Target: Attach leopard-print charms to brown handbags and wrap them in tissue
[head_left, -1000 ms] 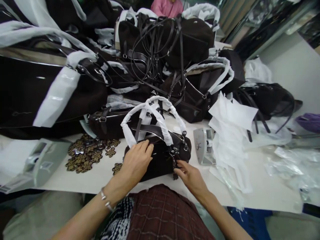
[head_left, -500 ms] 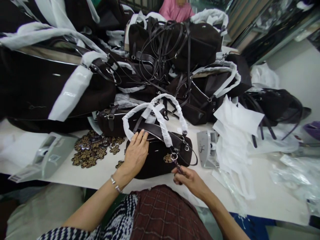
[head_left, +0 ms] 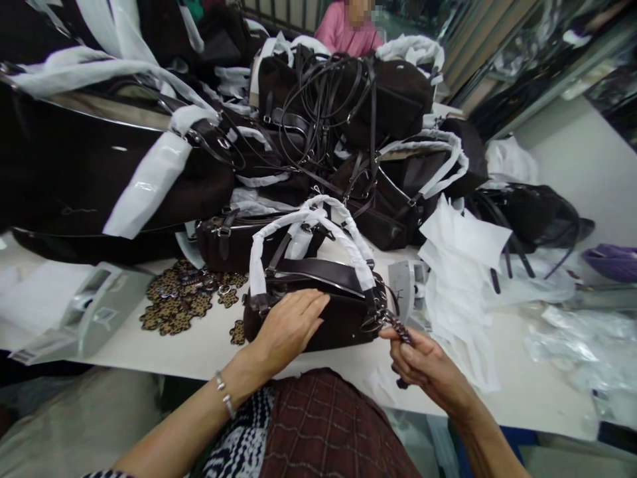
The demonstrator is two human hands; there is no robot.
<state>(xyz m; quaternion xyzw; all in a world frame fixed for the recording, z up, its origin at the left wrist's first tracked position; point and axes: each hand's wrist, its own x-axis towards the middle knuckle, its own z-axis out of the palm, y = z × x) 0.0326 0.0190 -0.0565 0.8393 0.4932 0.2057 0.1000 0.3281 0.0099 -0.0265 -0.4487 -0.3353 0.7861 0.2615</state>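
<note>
A small dark brown handbag (head_left: 343, 325) with white-wrapped handles (head_left: 348, 245) stands on the table before me. Its top zip shows silver teeth. My left hand (head_left: 293, 322) lies flat across the bag's front, fingers stretched out. At the bag's right end, my right hand (head_left: 430, 365) pinches a dark braided bag charm (head_left: 401, 330); metal rings sit between it and the bag, but I cannot tell whether they are joined. A pile of leopard-print flower charms (head_left: 172, 309) lies left of the bag, with a single flower charm (head_left: 237, 332) closer in.
More dark handbags (head_left: 403, 99) with wrapped handles and loose straps are heaped behind. Grey box-like holders stand left (head_left: 107, 312) and right (head_left: 405, 292). White tissue sheets (head_left: 458, 279) and clear plastic bags (head_left: 577, 345) lie on the right. A person in pink (head_left: 343, 33) is across the table.
My right hand has moved right with the braided charm, to the bag's end. My left hand has slid right and lower over the bag. The bag's handles have shifted slightly right.
</note>
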